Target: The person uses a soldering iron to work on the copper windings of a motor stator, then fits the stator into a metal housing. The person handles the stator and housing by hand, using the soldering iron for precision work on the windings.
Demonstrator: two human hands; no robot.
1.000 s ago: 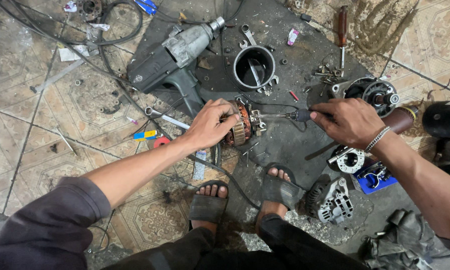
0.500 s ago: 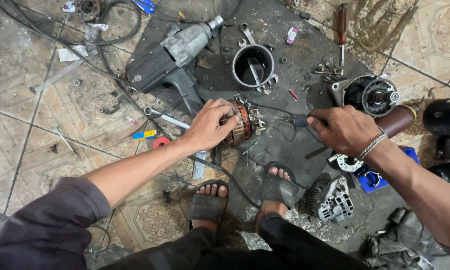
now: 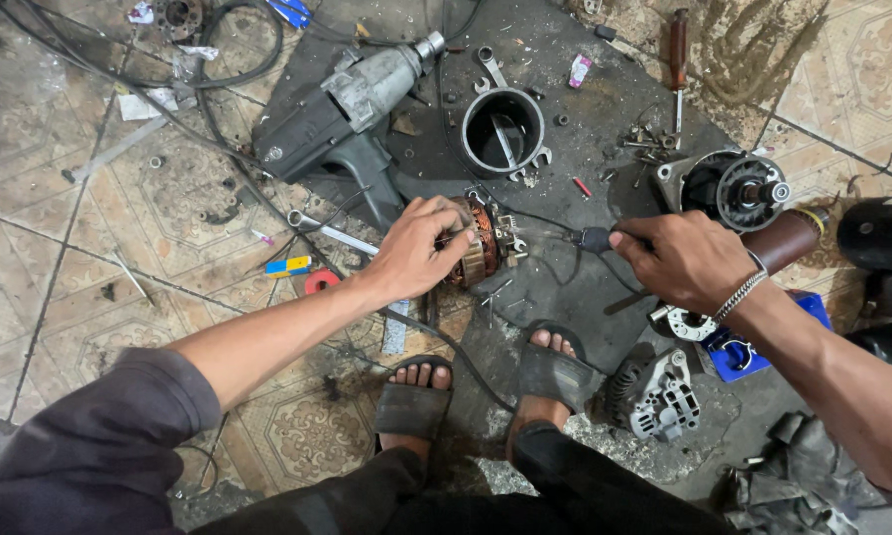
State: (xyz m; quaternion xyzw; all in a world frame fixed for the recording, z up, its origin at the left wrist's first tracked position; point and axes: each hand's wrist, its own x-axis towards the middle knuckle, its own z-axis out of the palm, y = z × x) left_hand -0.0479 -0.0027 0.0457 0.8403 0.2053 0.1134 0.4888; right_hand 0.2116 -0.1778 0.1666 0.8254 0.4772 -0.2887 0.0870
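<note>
2 hands work on the floor mat: left hand grips the copper-wound rotor at mat centre; right hand fingers close on a screwdriver touching it. Housings lie apart, reassembly undone.

one impact wrench, two hands, two sandals

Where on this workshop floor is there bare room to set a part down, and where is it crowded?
Free: the tiles left of the left hand, between the cables and the sleeve. Crowded: the dark mat, holding the impact wrench, metal ring, copper-wound part and loose bolts; also around the right hand.
</note>
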